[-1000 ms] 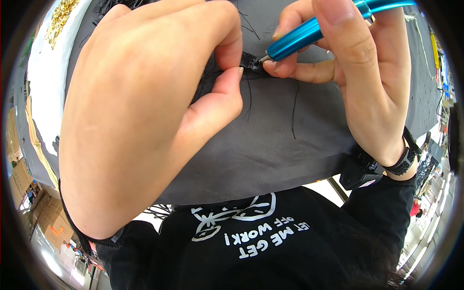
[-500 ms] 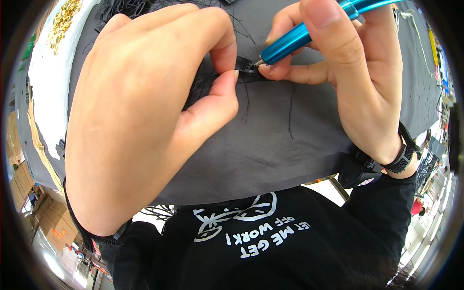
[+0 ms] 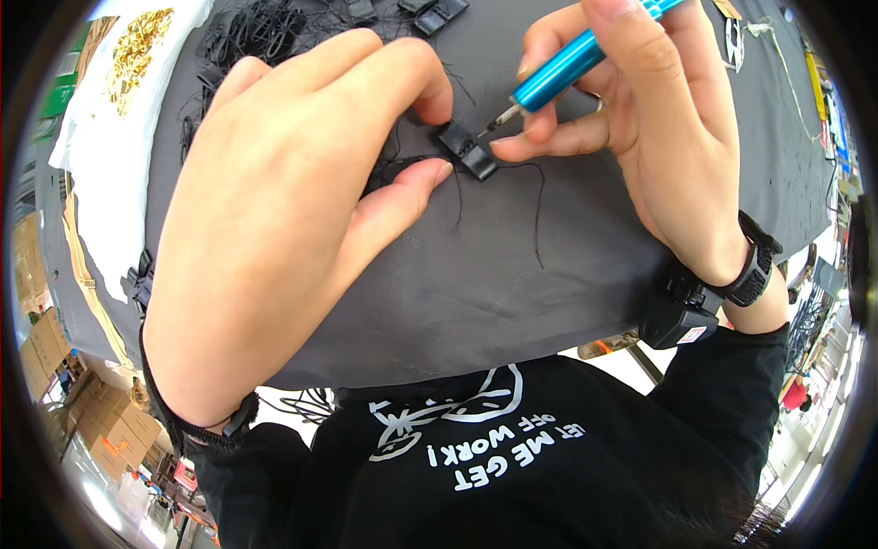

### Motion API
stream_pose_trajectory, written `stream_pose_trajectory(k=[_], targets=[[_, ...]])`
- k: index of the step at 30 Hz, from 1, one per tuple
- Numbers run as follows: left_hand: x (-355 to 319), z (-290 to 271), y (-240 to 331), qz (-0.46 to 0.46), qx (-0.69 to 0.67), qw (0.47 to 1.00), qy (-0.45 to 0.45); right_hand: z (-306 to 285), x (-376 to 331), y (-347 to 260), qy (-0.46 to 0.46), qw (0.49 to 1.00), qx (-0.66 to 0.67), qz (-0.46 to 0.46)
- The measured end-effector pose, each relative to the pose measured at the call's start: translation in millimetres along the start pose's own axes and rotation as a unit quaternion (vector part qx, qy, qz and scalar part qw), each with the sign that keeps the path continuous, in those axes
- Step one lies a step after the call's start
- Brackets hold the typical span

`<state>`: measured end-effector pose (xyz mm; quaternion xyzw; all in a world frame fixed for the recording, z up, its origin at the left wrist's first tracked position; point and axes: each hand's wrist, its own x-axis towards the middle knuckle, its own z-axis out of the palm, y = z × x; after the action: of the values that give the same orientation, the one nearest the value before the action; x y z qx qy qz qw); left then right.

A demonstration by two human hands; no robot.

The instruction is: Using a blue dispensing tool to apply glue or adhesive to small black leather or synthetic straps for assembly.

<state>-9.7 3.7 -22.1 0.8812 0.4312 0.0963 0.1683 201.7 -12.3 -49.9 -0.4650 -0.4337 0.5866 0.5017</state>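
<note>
Black piece: a small dark strip (image 3: 468,152) lies on the grey mat (image 3: 512,302), between the two hands, its long axis slanting from upper left to lower right.
Left hand: the left hand (image 3: 274,192) arches beside it, thumb and forefinger parted, not pinching; the forefinger sits by the strip's upper-left end, the thumb just left of its side. Contact is unclear.
Right hand: the right hand (image 3: 672,146) grasps a teal tool (image 3: 560,73) between thumb and fingers; a lower fingertip is just right of the strip.
Tool tip: it points down and left at the strip's middle; touching or not, one cannot tell.
Nearer hand: both are about equally close.
Around: black threads (image 3: 256,37) upper left, gold bits (image 3: 128,64) on white plastic (image 3: 101,183).
</note>
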Motion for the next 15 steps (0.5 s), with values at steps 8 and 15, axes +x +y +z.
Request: stream_pose_trajectory(k=[8, 15], targets=[[-0.9, 19.2, -13.7, 0.070, -0.041, 0.996, 0.022, 19.2, -0.2, -3.7, 0.076, 0.996, -0.018, -0.031], [-1.5, 20.6, -21.6, 0.099, 0.005, 0.995, 0.017, 8.5, 4.8, -5.7, 0.052, 0.998, -0.023, -0.031]])
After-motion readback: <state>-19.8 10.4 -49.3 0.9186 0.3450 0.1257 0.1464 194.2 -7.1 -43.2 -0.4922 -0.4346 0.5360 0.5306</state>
